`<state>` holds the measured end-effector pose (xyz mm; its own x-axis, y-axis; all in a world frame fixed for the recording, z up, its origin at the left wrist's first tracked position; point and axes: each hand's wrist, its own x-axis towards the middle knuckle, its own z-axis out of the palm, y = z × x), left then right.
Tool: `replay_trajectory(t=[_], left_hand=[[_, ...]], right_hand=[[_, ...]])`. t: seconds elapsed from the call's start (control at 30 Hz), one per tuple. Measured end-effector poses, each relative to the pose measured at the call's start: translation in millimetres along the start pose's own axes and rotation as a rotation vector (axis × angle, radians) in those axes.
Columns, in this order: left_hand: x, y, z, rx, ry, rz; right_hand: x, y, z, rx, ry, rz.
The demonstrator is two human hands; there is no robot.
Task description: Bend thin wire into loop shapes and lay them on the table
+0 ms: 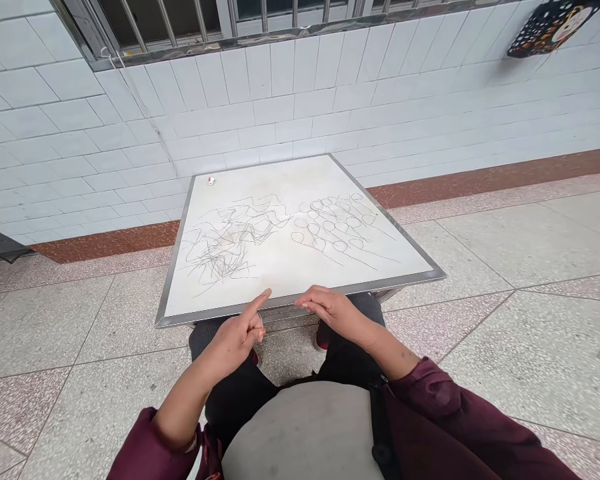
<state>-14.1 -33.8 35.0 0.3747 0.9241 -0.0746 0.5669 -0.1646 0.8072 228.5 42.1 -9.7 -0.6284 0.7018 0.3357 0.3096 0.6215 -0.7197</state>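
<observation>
Close to the table's front edge, my left hand (236, 339) has its index finger stretched out and its other fingers curled in. A fine line curves beside the curled fingers, too thin to make out clearly. Opposite it, my right hand (333, 311) has thumb and fingers brought together, pointing left; what they hold, if anything, cannot be seen. Beyond the hands, bent thin wires (225, 250) lie tangled on the table's left half. Thin wires with round loops (331, 227) are spread on the right half, their straight tails toward me.
The white table (275, 180) has a grey metal rim and stands near a tiled wall (275, 127). A small white and red object (211, 181) sits at its far left corner. A patterned bag (550, 30) hangs upper right; barred windows (265, 17) are above.
</observation>
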Motion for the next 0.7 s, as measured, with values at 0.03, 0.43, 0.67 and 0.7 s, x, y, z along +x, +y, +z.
replay_trajectory(t=[0.03,0.43,0.67,0.7], left_hand=[[0,1,0.1,0.026,-0.004,0.013],[7,18,2.7,0.263,-0.121,0.245],[14,9,10.9,0.442,0.015,0.25],[13,8,13.2,0.45,0.057,0.278]], right_hand=[[3,-4,1,0.004,0.015,0.014],[6,-28,61,0.506,-0.173,0.207],[6,-28,65,0.559,0.01,0.24],[6,-27,64,0.607,0.03,0.257]])
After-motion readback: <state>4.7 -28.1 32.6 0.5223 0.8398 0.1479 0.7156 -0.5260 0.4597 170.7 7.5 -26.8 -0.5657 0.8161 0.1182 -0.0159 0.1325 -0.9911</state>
